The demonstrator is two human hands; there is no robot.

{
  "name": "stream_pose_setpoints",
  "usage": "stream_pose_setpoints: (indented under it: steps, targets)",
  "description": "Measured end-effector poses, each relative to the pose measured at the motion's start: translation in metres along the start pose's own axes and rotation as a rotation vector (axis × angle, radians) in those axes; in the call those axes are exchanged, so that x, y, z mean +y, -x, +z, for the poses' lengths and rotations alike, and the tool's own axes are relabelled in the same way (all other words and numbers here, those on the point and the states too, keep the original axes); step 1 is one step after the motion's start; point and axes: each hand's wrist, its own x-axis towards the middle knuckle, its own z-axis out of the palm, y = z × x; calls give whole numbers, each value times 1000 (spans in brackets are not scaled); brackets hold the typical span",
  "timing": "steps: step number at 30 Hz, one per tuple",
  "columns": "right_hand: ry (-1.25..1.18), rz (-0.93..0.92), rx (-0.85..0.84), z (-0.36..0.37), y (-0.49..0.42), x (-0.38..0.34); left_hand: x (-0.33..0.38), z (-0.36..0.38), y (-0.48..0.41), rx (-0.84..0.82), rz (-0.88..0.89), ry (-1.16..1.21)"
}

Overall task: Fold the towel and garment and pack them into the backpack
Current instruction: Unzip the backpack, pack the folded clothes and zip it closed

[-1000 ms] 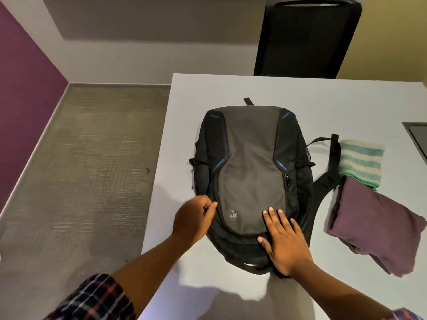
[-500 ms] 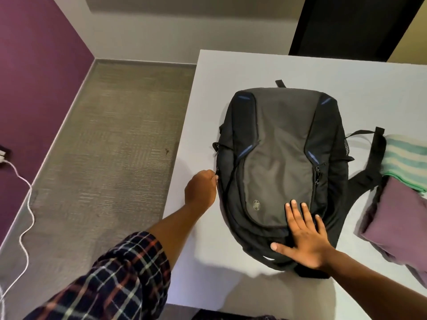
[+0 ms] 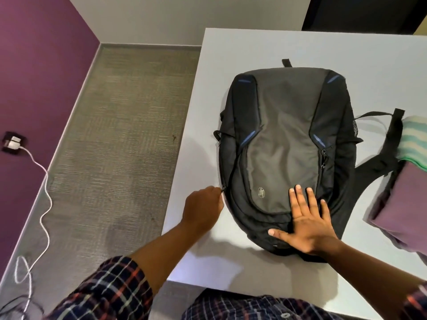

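A black and grey backpack (image 3: 284,139) lies flat on the white table (image 3: 231,49), front side up. My left hand (image 3: 203,207) pinches a zipper pull at the bag's left edge. My right hand (image 3: 305,225) lies flat with fingers spread on the bag's near end. At the right edge of the view a folded green-and-white striped towel (image 3: 414,139) lies on the table, with a folded purple garment (image 3: 402,204) partly over it. A black shoulder strap (image 3: 390,148) runs between the bag and the cloths.
The table's left edge drops to grey carpet (image 3: 120,139). A purple wall (image 3: 34,65) carries a socket with a white charger (image 3: 13,143) and a cable trailing across the floor. A dark chair back (image 3: 360,12) stands behind the table.
My left hand moved from the bag's front panel to its left edge and took hold of the zipper pull. My right hand stayed pressed on the bag. The camera swung left and down.
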Motion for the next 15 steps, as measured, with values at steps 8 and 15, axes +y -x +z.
stream_pose_setpoints:
  steps: [8,15]
  targets:
    - [-26,11,40,5,-4,-4,72,31,87,-168,68,108]
    - [-168,-97,13,-3,3,-3,86,14,81,-282,-218,219]
